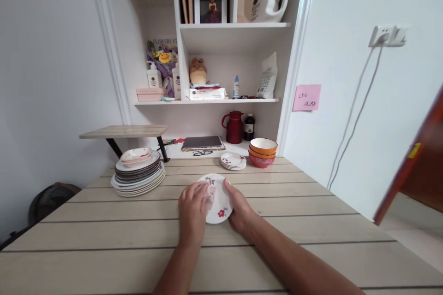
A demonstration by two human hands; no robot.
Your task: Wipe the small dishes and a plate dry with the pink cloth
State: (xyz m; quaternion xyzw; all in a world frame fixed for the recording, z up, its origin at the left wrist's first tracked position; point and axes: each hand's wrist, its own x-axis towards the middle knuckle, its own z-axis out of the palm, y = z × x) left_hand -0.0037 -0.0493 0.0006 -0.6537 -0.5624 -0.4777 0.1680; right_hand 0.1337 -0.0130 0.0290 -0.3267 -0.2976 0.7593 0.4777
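Observation:
A small white plate (218,203) with red flowers is tilted up in front of me, above the wooden table. Its right rim is gripped by my right hand (240,207), thumb on the face and fingers behind. My left hand (194,209) presses a crumpled pale cloth or tissue (209,193) against the plate's left side. Just beyond it lies a short stack of matching small plates (233,161). Several orange and red bowls (263,152) are nested to the right of that stack.
At left stands a tall stack of plates (138,179) topped by small pinkish dishes (136,156), beside a raised wooden stand (124,132). A red jug (234,127), a dark bottle (249,127), a laptop (202,142) and glasses (202,153) lie behind the table (138,262).

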